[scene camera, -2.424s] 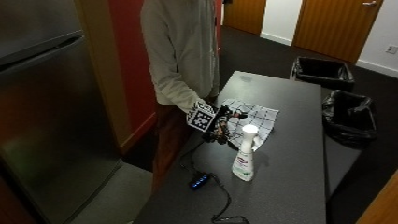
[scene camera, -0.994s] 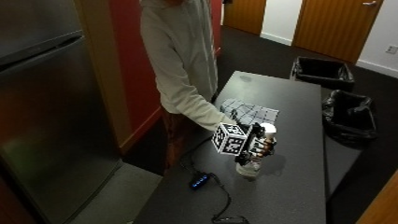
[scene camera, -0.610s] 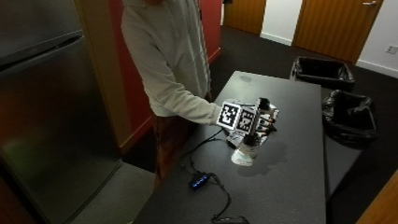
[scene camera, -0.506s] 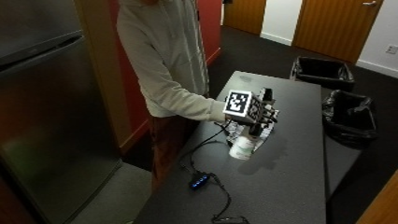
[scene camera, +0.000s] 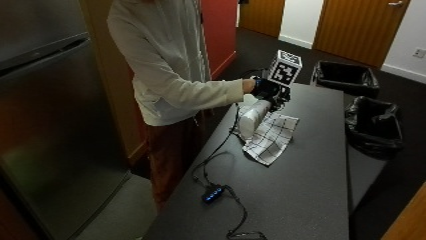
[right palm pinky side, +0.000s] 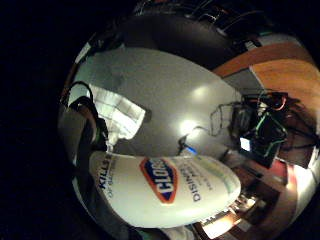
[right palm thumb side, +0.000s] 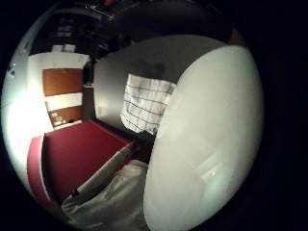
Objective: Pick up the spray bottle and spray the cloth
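A long dark grey worktop (scene camera: 313, 165) runs down the middle of the room, its surface showing dull reflections of overhead light. A stainless steel fridge (scene camera: 46, 115) stands at one side, next to a red wall panel (scene camera: 219, 30). The floor (scene camera: 393, 165) is dark. Two bins lined with black bags (scene camera: 373, 125) stand beside the worktop. Wooden doors (scene camera: 356, 30) are set in a white wall (scene camera: 303, 17) at the far end.

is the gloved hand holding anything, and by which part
Yes: the gloved right hand grips the white spray bottle by its top, near the neck, with the body hanging above the checked cloth.
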Demonstrator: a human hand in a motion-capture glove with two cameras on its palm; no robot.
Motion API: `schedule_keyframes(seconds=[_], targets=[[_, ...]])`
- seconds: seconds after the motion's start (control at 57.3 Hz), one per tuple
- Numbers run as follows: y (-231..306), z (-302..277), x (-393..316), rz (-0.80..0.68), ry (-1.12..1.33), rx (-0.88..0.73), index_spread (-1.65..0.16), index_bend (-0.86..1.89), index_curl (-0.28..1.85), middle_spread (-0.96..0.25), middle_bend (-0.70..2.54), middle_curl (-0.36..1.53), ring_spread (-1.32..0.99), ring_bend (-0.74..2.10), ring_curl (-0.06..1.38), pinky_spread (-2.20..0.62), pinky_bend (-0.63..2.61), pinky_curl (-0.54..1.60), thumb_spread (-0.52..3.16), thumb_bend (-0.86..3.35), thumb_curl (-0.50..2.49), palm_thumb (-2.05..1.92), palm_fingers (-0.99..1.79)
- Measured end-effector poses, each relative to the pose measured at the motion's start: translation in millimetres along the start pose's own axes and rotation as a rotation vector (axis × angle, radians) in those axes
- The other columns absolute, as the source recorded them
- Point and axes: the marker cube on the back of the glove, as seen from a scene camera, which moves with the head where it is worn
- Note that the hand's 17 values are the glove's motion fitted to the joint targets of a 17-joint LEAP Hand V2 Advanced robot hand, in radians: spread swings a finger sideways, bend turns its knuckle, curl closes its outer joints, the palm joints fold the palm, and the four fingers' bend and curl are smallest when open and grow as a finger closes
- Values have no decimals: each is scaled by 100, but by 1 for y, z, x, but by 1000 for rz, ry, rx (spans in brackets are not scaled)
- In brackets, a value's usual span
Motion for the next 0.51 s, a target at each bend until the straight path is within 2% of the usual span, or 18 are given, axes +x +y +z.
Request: schedule_keyframes(seconds=[0.105,0.192,0.296,0.384,0.453,0.506], targets=[[0,15,-19,-6,97,-56,-26,24,55,-17,59,52,-20,60,47,-23,36,39,6,-3,77,102,134],[-6,36,-22,124,275,-80,-26,24,55,-16,59,52,-20,60,47,-23,36,39,6,-3,77,102,134],[-7,62,-52,0,125,-135,-26,24,55,-16,59,52,-20,60,48,-24,36,39,6,-3,77,102,134],[-9,79,-50,76,217,-165,-27,24,55,-17,60,52,-20,60,48,-24,36,39,7,-3,77,102,134],[-9,89,-68,-15,107,-187,-27,24,55,-16,59,52,-20,60,47,-24,36,39,7,-3,77,102,134],[-9,94,-69,-7,158,-193,-27,24,55,-17,59,52,-20,60,47,-24,36,39,7,-3,77,102,134]])
